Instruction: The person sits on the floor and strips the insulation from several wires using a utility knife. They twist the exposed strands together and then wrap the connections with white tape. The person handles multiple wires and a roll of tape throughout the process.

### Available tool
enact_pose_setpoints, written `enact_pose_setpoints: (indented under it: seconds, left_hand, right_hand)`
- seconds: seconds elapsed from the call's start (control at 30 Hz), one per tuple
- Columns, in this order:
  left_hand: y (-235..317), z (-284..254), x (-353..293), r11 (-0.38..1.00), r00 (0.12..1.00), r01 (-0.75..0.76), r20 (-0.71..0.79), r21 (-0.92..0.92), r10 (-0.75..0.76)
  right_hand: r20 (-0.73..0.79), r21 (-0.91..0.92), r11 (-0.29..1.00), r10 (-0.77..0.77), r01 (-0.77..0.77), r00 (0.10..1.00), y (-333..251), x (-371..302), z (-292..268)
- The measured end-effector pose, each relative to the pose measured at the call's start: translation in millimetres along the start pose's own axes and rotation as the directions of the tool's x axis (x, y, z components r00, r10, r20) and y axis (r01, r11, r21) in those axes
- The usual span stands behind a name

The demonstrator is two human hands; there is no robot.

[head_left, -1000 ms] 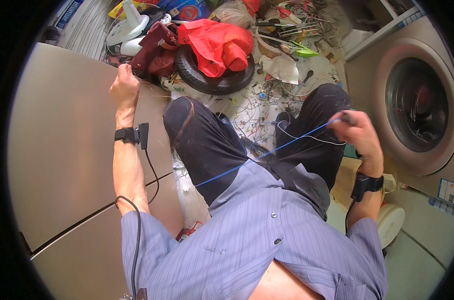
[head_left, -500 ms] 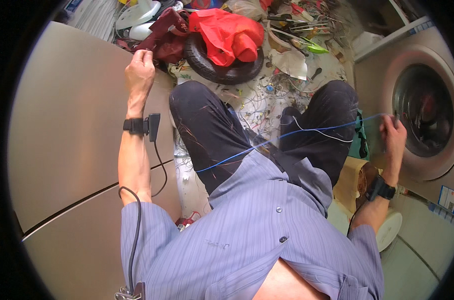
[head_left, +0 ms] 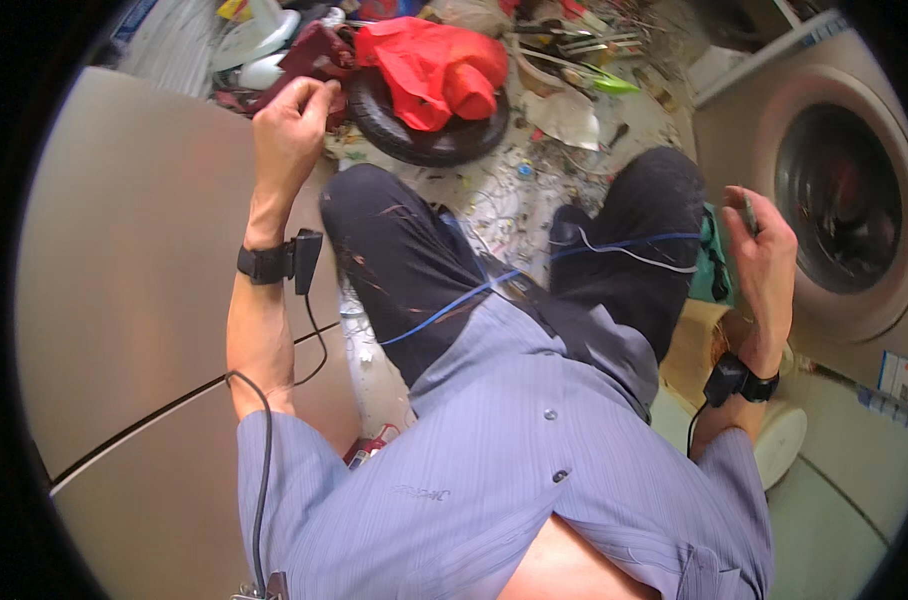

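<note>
Beside the pale metallic door panels on the left, my left hand (head_left: 292,125) is raised with its fingers curled closed; what they hold, if anything, is hidden. My right hand (head_left: 766,245) is raised near the washing machine, with a small dark object (head_left: 749,214) pinched between thumb and fingers, its kind too unclear to name. A blue wire (head_left: 452,303) lies across my thighs, apart from both hands. Over my right leg a white wire (head_left: 629,259) crosses near the blue one.
A black tyre (head_left: 414,148) with a red cloth or bag (head_left: 429,65) on it lies ahead on the littered floor. The front-loading washing machine (head_left: 809,210) stands at right. Wire scraps (head_left: 509,195) cover the floor between my feet. A white round bucket (head_left: 780,445) sits behind my right forearm.
The blue wire's right end has left my right hand and dropped onto my right leg. My right hand has shifted left with fingers extended upward; my left hand has turned and moved slightly right.
</note>
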State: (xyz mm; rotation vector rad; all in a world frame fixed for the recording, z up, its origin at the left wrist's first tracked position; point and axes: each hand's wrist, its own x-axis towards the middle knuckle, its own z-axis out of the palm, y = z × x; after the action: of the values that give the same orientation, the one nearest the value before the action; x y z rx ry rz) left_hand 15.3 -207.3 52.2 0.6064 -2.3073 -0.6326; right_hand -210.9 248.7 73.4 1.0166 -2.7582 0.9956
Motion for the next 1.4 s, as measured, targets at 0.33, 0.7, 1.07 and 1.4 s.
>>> enact_pose_setpoints:
  seconds: [0.33, 0.7, 1.07, 1.4]
  left_hand:
    - [106, -76, 97, 0.018, 0.952, 0.303, 0.302, -0.953, -0.042]
    - [14, -92, 126, 0.377, 0.899, 0.125, -0.056, -0.918, -0.434]
    - [-4, -1, 21, 0.539, 0.752, 0.648, 0.565, -0.538, -0.34]
    - [94, 72, -42, 0.147, 0.495, 0.842, 0.852, -0.518, 0.169]
  right_hand:
    - [0.395, 0.903, 0.312, -0.324, -0.297, 0.86, -154, 153, 179]
    - [0.6, 0.485, 0.086, -0.757, -0.87, 0.26, -180, 56, 200]
    - [0.699, 0.714, 0.348, -0.322, -0.607, 0.638, -140, 98, 125]
    - [0.598, 0.799, 0.328, -0.355, -0.504, 0.718, -161, 129, 136]
